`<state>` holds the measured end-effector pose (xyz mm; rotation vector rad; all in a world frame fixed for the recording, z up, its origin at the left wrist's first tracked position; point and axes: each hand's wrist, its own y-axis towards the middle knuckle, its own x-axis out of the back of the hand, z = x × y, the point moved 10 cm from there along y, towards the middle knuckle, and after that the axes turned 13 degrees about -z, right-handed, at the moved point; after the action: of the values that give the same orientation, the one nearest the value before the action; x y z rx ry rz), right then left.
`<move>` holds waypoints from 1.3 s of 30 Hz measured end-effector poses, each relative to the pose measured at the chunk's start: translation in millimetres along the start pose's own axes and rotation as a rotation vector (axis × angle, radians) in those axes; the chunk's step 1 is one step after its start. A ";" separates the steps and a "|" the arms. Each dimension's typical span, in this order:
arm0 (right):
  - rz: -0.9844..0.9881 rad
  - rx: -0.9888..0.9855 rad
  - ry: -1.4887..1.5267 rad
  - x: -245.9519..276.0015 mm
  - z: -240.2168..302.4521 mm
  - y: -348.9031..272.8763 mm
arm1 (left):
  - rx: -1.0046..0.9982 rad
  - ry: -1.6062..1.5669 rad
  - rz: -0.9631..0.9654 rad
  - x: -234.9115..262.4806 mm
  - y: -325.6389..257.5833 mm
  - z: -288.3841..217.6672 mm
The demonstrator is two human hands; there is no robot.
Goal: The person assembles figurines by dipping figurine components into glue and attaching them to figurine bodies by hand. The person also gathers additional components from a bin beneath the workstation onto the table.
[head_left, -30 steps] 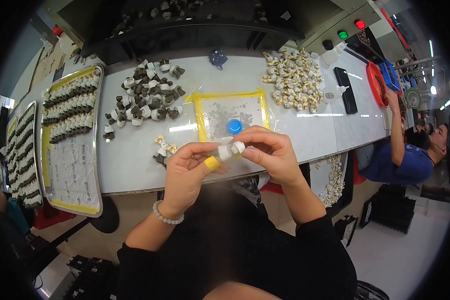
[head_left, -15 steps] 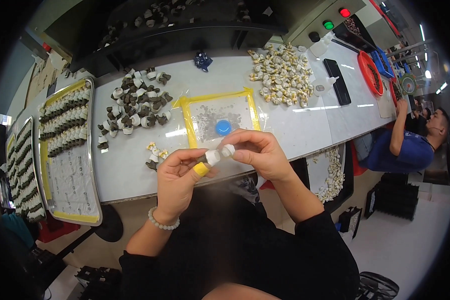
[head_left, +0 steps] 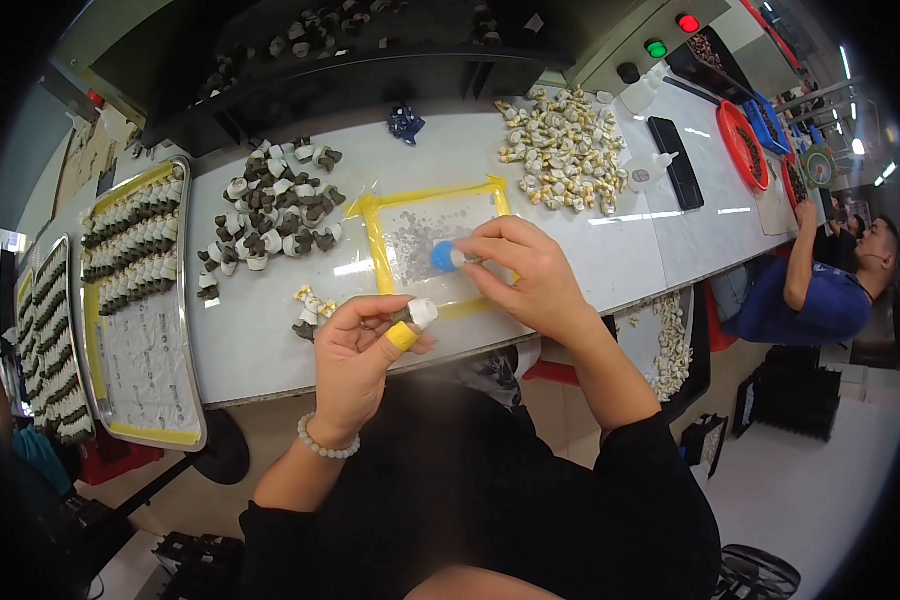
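My left hand, a yellow wrap on its thumb, pinches a small white-and-dark figurine body above the table's front edge. Between the fingertips of my right hand is a small white piece, held at a round blue cap; whether they touch I cannot tell. The cap is over a clear sheet edged with yellow tape, marked with many round spots. Beside my left hand, a figurine with yellow-and-white parts lies on the table.
Heaped white-and-dark bodies lie left; white-and-yellow pieces lie right. Metal trays with rows of figurines stand far left. A dark machine spans the back. A squeeze bottle, black phone-like slab, red bowl and co-worker are right.
My right hand has moved forward, away from the figurine body, carrying the white piece to the blue cap. My left hand keeps its hold, nearly still.
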<state>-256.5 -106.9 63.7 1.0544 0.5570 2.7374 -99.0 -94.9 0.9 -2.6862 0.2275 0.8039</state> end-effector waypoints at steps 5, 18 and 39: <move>0.026 0.282 -0.259 -11.5 16.1 5.6 | -0.004 0.009 -0.008 2.4 -0.6 -2.3; 0.244 0.405 -0.582 -34.8 27.7 9.7 | 0.004 -0.005 -0.011 6.6 0.2 -0.7; 0.059 -0.354 0.610 -15.1 -5.9 -21.8 | 0.005 0.004 0.004 -1.1 3.0 3.7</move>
<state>-249.0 -92.7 41.8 0.1497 0.0889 3.0329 -102.4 -96.3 -2.2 -2.6840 0.2351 0.7990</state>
